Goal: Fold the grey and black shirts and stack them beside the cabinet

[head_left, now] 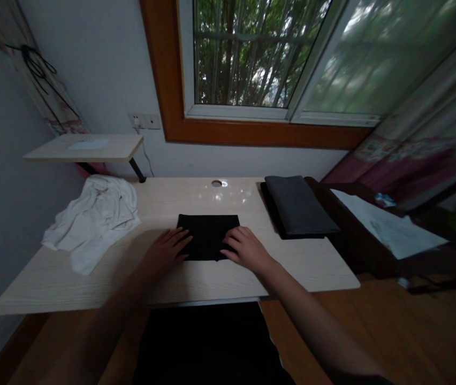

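A black folded cloth (207, 235), roughly rectangular, lies flat on the pale wooden desk (212, 280) in front of me. My left hand (167, 247) rests on its left edge with the fingers stretched out and a little apart. On the right edge lies my right hand (246, 247), its fingers spread and slightly bent over the cloth. Both palms face down, and neither hand grasps anything that I can see. The exact kind of the black cloth cannot be made out.
A crumpled white cloth (95, 214) lies at the desk's left. Dark grey and black folded items (298, 206) are stacked at the right. A raised shelf (51, 149) stands at the back left, beside the window (260, 59). Paper (392, 224) lies on dark furniture to the right.
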`<action>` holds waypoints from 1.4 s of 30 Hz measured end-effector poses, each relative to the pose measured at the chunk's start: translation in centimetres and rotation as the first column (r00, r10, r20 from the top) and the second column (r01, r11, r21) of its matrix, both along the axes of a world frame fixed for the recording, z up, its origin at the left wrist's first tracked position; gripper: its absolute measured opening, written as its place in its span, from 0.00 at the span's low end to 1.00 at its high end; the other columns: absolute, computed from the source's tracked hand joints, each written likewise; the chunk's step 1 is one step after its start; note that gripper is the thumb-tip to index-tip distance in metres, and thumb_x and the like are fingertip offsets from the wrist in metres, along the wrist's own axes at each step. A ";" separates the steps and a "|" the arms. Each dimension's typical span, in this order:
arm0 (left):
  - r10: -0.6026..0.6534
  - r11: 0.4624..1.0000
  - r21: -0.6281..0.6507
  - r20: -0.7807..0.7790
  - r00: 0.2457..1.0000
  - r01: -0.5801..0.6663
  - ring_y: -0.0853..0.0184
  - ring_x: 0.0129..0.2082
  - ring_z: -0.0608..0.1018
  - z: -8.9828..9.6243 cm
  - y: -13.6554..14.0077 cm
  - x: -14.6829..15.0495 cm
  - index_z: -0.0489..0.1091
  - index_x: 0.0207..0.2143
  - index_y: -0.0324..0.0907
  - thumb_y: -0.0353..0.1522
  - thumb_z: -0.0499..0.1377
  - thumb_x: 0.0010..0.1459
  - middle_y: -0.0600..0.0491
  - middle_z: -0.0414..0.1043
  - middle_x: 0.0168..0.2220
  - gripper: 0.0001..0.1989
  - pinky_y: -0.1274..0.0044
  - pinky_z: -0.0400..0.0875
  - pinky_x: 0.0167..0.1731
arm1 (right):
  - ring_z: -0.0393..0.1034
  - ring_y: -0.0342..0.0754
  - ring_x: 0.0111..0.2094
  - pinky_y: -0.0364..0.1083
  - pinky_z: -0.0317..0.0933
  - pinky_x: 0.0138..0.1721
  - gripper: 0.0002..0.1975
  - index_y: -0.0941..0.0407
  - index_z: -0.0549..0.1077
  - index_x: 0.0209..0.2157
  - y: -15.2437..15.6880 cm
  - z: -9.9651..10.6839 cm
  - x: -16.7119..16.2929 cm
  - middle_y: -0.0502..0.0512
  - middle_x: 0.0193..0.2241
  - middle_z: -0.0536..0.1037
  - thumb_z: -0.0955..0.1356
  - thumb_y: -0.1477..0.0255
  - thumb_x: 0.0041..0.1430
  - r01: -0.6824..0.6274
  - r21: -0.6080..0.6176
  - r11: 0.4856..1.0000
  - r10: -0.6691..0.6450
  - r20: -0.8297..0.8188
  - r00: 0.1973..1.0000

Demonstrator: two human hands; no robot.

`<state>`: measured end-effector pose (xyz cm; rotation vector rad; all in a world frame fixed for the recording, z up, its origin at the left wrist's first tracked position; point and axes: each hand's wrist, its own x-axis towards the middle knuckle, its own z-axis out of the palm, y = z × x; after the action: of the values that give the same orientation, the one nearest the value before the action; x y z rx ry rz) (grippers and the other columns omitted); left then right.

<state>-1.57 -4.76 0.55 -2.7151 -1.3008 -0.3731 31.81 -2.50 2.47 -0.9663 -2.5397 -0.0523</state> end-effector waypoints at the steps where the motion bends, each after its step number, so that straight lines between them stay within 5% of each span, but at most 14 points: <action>1: 0.000 1.000 -0.001 0.012 1.000 0.000 0.56 0.67 0.65 0.2 -0.2 -0.1 0.63 0.65 0.46 0.35 0.57 0.66 0.48 0.65 0.66 0.26 0.60 0.61 0.65 | 0.69 0.56 0.47 0.55 0.65 0.49 0.14 0.53 0.77 0.46 -0.3 0.1 0.3 0.60 0.44 0.77 0.70 0.60 0.66 -0.011 -0.005 1.000 0.011 0.020 1.000; 9: 0.236 0.971 -0.051 0.071 0.969 -0.233 0.55 0.52 0.73 0.6 -2.1 0.8 0.67 0.60 0.45 0.30 0.58 0.61 0.43 0.68 0.54 0.24 0.62 0.74 0.52 | 0.73 0.52 0.45 0.51 0.71 0.45 0.14 0.53 0.74 0.52 -1.5 -0.4 2.5 0.60 0.48 0.75 0.68 0.71 0.66 0.116 -0.056 0.992 -0.112 0.083 0.990; 19: 0.285 0.959 -0.004 0.034 0.958 -0.285 0.58 0.45 0.77 0.9 0.0 1.6 0.71 0.53 0.42 0.26 0.52 0.63 0.43 0.68 0.50 0.17 0.68 0.77 0.41 | 0.75 0.50 0.38 0.47 0.71 0.41 0.13 0.53 0.75 0.47 0.3 -0.7 -0.3 0.59 0.48 0.76 0.65 0.76 0.64 0.360 -0.119 0.926 -0.366 -0.035 0.930; 23: 0.294 0.955 -0.008 0.117 0.948 -0.296 0.63 0.39 0.78 0.7 0.3 1.3 0.70 0.50 0.42 0.28 0.51 0.66 0.44 0.69 0.49 0.13 0.72 0.76 0.36 | 0.75 0.51 0.42 0.49 0.71 0.45 0.12 0.51 0.75 0.45 0.9 -1.3 -0.3 0.56 0.44 0.77 0.64 0.76 0.63 0.290 -0.234 0.928 -0.354 -0.312 0.882; 27: 0.245 0.970 -0.068 0.216 0.945 -0.235 0.64 0.42 0.78 0.0 0.0 0.9 0.70 0.47 0.43 0.27 0.52 0.66 0.47 0.70 0.48 0.11 0.72 0.77 0.42 | 0.74 0.51 0.46 0.51 0.70 0.49 0.10 0.52 0.74 0.42 0.9 -2.2 0.5 0.56 0.42 0.77 0.65 0.77 0.61 0.157 -0.266 0.951 -0.268 -0.456 0.849; 35: 0.126 0.992 -0.016 0.091 0.988 -0.125 0.62 0.46 0.77 -1.1 -1.0 -0.3 0.72 0.45 0.42 0.24 0.52 0.65 0.46 0.72 0.48 0.12 0.69 0.76 0.47 | 0.72 0.52 0.48 0.54 0.68 0.50 0.06 0.53 0.70 0.39 0.1 -2.1 1.9 0.58 0.46 0.75 0.66 0.77 0.62 0.049 -0.295 0.954 -0.185 -0.451 0.873; 42: 0.061 0.996 0.064 -0.060 0.996 -0.058 0.57 0.45 0.75 -0.1 -1.6 0.0 0.73 0.42 0.42 0.23 0.55 0.63 0.45 0.74 0.47 0.11 0.63 0.73 0.49 | 0.71 0.52 0.50 0.54 0.68 0.52 0.06 0.52 0.69 0.38 -0.2 -2.2 2.1 0.60 0.49 0.72 0.65 0.78 0.62 0.054 -0.306 0.950 -0.180 -0.399 0.899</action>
<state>-1.59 -6.33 0.40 -2.6088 -1.3273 -0.3158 33.89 -2.67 0.32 -1.1018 -2.1164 0.4585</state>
